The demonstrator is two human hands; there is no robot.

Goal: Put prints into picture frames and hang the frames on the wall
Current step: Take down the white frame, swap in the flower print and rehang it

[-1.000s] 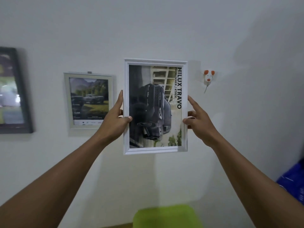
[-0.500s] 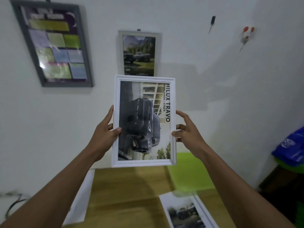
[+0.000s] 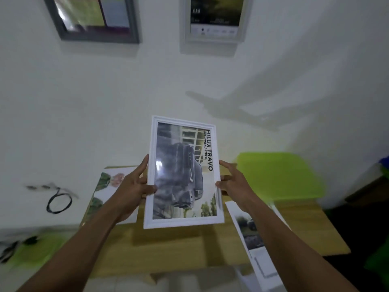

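I hold a white picture frame (image 3: pixel 183 223) with a dark pickup-truck print in it, upright and slightly tilted, above the wooden table (image 3: pixel 168 247). My left hand (image 3: pixel 132 189) grips its left edge, thumb on the glass. My right hand (image 3: pixel 233 184) pinches its right edge with thumb and fingers. On the wall above hang a light-framed car print (image 3: pixel 214 20) and a dark grey framed board (image 3: pixel 92 17). A loose car print (image 3: pixel 250 232) lies on the table to the right, and a flower print (image 3: pixel 105 186) lies to the left.
A lime green sheet (image 3: pixel 277 175) lies at the table's back right. A black cable loop (image 3: pixel 59 202) hangs by the wall at left. Dark clutter on green (image 3: pixel 25 247) sits at the lower left. Something blue and green shows at the right edge (image 3: pixel 383 165).
The frame has come down from wall height to just above the table, still in both hands. My view has tilted downward, so the wall frames now sit at the top edge.
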